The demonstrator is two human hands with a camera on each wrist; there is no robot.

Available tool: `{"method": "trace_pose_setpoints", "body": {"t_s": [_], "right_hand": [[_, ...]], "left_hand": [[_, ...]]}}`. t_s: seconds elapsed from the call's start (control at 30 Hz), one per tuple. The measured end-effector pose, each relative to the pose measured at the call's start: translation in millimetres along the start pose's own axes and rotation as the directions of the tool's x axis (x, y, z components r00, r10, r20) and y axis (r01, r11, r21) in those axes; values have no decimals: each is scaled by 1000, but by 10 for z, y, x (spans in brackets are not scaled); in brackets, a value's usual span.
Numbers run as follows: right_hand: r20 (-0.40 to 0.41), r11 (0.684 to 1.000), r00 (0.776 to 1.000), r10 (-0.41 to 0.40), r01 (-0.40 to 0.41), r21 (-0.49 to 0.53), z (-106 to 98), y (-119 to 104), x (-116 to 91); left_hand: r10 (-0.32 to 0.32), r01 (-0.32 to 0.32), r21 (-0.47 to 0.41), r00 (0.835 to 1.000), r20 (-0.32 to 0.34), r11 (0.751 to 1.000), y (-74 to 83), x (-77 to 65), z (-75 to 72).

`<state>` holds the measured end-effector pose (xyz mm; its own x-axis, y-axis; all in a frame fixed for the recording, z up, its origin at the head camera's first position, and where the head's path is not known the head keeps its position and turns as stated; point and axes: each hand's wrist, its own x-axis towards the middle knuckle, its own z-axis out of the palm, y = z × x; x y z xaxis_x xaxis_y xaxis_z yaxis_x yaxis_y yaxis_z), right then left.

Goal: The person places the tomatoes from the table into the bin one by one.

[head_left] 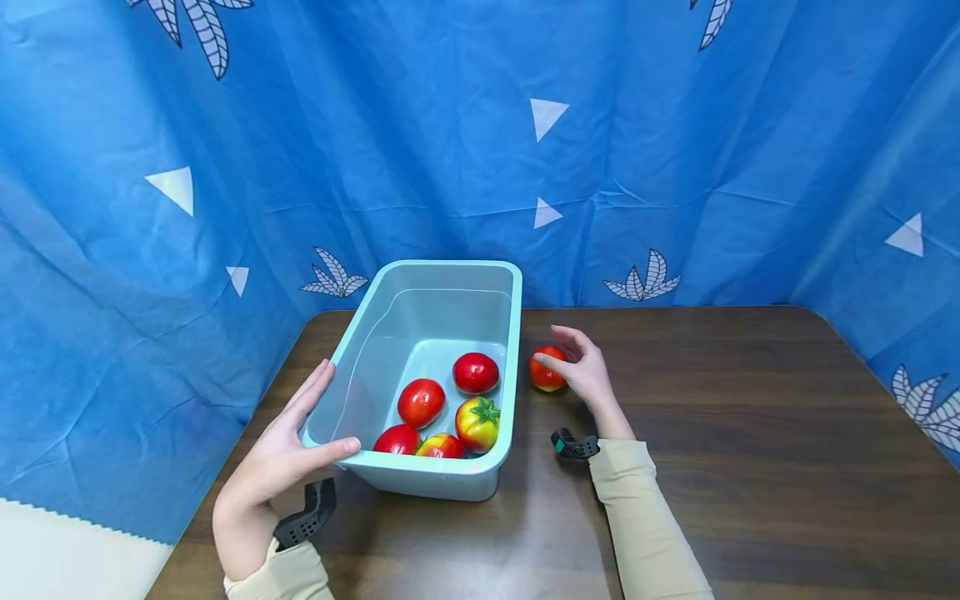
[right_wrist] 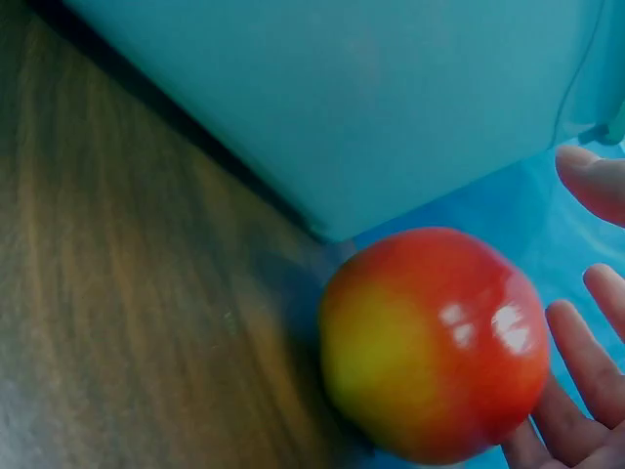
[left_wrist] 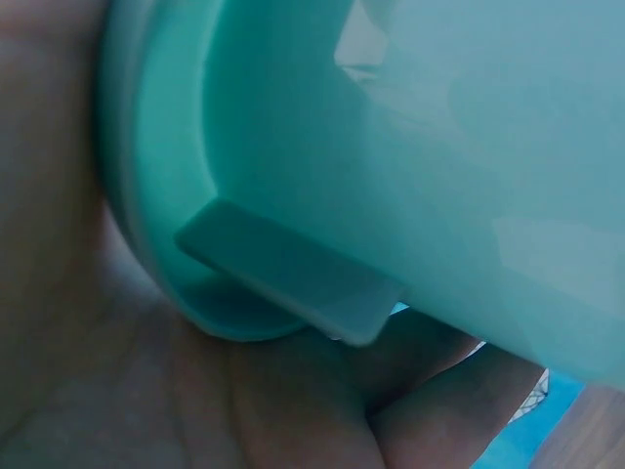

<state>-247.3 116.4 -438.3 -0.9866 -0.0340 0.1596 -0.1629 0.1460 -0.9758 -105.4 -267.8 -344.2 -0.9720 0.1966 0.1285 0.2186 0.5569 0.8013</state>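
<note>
A light-blue plastic bin (head_left: 431, 482) stands on the brown table. My left hand (head_left: 273, 467) rests at its near left corner, the straight thumb over the front rim and the fingers stretched along the left side. Seen from the left wrist, the fingers (left_wrist: 293, 401) lie just beneath the bin's rim. Right of the bin, a glossy red-and-yellow round fruit (right_wrist: 435, 342) sits close by its wall. Around that fruit my right hand (head_left: 588, 379) is spread, thumb on the near side, fingers loosely bent beyond it. From the right wrist, the fingers (right_wrist: 586, 366) appear apart beside the fruit.
Inside the bin lie several round fruits: a yellow-red tomato (head_left: 477, 425) with a green leafy top, and red ones such as the red fruit (head_left: 422, 403). Brown tabletop (head_left: 750, 433) extends to the right. A blue curtain (head_left: 450, 150) hangs behind the table.
</note>
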Motion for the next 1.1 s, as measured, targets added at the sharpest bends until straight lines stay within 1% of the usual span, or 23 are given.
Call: {"method": "trace_pose_setpoints", "body": {"t_s": [0.23,0.37,0.57,0.87,1.1], "right_hand": [[26,992,994,106,-104,-76,7,91,3],[44,985,988,145,-141,-98,16,111,-7],[57,976,982,180,-171,-136,30,125,-13],[83,963,969,235,-220,-156,18,145,-20],[69,968,974,216,-204,-147,-8,81,-48]], "left_hand": [[-2,2,9,1000,-3,1000,-2,-3,2],[2,-2,12,1000,-2,1000,-3,-3,3],[3,-3,5,1000,-2,1000,-4,-4,2],[5,-5,7,1000,-3,1000,-3,-9,2],[-3,3,10,1000,-3,1000,8,-14,4]]}}
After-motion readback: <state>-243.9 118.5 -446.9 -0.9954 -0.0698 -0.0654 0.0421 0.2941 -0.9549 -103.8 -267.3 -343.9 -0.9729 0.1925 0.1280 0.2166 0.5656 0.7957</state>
